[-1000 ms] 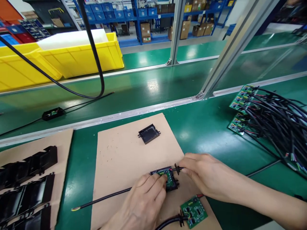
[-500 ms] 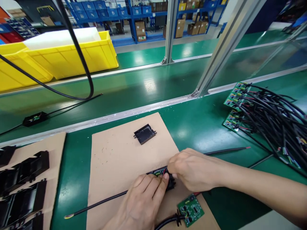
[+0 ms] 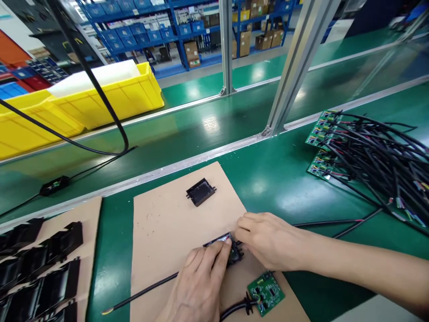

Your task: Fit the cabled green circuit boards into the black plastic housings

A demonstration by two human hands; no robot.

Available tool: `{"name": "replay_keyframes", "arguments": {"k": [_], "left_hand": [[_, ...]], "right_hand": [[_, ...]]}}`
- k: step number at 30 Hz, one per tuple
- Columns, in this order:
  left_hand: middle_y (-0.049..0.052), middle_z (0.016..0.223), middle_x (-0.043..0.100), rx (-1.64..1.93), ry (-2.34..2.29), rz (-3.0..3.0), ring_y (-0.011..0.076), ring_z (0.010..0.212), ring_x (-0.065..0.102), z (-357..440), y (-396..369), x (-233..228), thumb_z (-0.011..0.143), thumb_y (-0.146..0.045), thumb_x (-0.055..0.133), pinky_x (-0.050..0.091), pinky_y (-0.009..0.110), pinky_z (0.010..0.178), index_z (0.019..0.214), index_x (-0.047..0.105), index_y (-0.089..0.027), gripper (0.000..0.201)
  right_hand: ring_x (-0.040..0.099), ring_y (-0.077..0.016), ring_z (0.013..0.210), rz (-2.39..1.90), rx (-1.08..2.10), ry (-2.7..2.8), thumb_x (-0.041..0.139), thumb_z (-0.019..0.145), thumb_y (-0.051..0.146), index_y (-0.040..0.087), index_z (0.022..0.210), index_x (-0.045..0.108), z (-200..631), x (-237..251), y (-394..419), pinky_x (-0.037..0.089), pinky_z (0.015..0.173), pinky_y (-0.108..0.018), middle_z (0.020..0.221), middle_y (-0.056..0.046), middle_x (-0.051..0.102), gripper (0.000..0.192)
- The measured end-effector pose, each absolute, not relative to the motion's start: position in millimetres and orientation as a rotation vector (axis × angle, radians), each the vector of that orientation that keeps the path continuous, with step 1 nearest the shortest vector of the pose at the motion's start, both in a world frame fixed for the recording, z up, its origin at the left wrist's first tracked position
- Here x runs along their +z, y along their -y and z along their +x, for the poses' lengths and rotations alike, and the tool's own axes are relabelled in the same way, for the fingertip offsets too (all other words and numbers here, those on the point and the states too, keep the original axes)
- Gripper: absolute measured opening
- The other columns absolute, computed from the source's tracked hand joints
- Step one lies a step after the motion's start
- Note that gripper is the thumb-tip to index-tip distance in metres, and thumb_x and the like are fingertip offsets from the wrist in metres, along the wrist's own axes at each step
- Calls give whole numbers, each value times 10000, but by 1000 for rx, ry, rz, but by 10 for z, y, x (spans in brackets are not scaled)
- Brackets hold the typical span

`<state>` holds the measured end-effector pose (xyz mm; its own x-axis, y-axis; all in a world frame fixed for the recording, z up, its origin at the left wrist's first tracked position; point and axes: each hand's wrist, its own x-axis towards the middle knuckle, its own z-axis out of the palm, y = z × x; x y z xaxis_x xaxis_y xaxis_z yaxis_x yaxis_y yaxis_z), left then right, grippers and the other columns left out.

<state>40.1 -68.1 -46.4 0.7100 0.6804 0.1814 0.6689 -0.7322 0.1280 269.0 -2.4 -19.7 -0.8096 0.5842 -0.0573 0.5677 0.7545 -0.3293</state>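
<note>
Near our cardboard (image 3: pixel 174 232) right edge, left hand (image 3: pixel 201 279) holds down black housing (image 3: pixel 235 255), long axis toward right hand (image 3: pixel 271 241), which pinches cable (image 3: pixel 321 222).

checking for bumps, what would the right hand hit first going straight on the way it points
The right hand would likely meet the black case first, though depth there is unclear.

On a flat brown cardboard sheet (image 3: pixel 161 250), we had one rectangular black plastic case (image 3: pixel 201 192) behind another such case (image 3: pixel 235 255); before both, rightward, a square green circuit board (image 3: pixel 268 293).
</note>
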Motion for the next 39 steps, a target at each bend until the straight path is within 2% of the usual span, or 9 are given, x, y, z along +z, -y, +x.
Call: {"name": "replay_keyframes", "arguments": {"k": [7, 12, 14, 17, 21, 25, 29, 34, 39], "left_hand": [[200, 1178, 579, 193, -1201, 2809, 280, 846, 535, 520, 678, -454, 705, -124, 453, 463, 425, 724, 1295, 501, -39, 598], [161, 1196, 563, 318, -1205, 2661, 273, 971, 548, 492, 649, -347, 782, -91, 455, 476, 408, 805, 1319, 486, -118, 538], [156, 1229, 536, 426, -1295, 2598, 285, 1048, 540, 465, 646, -348, 839, -166, 527, 486, 417, 853, 1327, 473, -153, 491], [173, 1264, 521, 512, -1463, 2550, 325, 1099, 540, 427, 671, -393, 834, -320, 637, 505, 460, 881, 1362, 427, -158, 590], [143, 1212, 578, 427, -1468, 2551, 287, 1056, 600, 202, 572, -228, 892, -336, 557, 547, 406, 858, 1370, 409, -188, 522], [135, 1210, 591, 274, -1793, 2609, 323, 1060, 599, -226, -114, 321, 904, -446, 496, 519, 477, 893, 1358, 466, -191, 521], [203, 1224, 586, 201, -2052, 2548, 389, 1132, 559, -440, -1299, 594, 874, -413, 543, 467, 534, 955, 1346, 496, -71, 586], [132, 1355, 519, 293, -2060, 2487, 297, 1195, 540, -297, -2110, 192, 943, -355, 580, 447, 527, 993, 1321, 510, -165, 429], [132, 1279, 567, 386, -1849, 2499, 289, 1181, 544, -72, -1470, -133, 968, -366, 521, 445, 509, 1000, 1237, 571, -157, 345]], "right_hand": [[437, -184, 787, -686, 347, 2803, 463, 959, 132, 158, 871, 584, 2713, -396, 57, 310, 658, -332, 833, -34, 578, 152], [435, -178, 796, -709, 326, 2799, 481, 961, 137, 166, 893, 592, 2735, -465, 36, 299, 657, -334, 855, -28, 589, 133], [446, -183, 811, -744, 287, 2787, 472, 962, 141, 166, 940, 594, 2737, -510, 55, 306, 672, -333, 874, -33, 588, 127], [467, -182, 809, -796, 226, 2745, 468, 957, 143, 165, 965, 588, 2729, -544, 83, 324, 702, -321, 886, -35, 585, 122], [489, -169, 731, -850, 91, 2714, 448, 941, 99, 181, 944, 588, 2905, -427, -89, 318, 672, -311, 842, -19, 590, 162], [514, -212, 764, -1303, -302, 2381, 438, 904, 96, 168, 907, 626, 3427, -219, -518, 317, 666, -329, 798, -61, 601, 202], [522, -295, 941, -1555, -539, 1878, 529, 905, 238, 114, 1143, 602, 3792, -159, -764, 404, 782, -390, 1005, -140, 608, 279], [502, -300, 1009, -1408, -319, 1984, 549, 898, 246, 96, 1167, 591, 3638, -224, -646, 445, 860, -413, 1084, -160, 569, 311], [547, -223, 888, -1181, 420, 2387, 574, 917, 281, 185, 909, 629, 3291, -112, -263, 466, 769, -349, 902, -61, 600, 111]]}}
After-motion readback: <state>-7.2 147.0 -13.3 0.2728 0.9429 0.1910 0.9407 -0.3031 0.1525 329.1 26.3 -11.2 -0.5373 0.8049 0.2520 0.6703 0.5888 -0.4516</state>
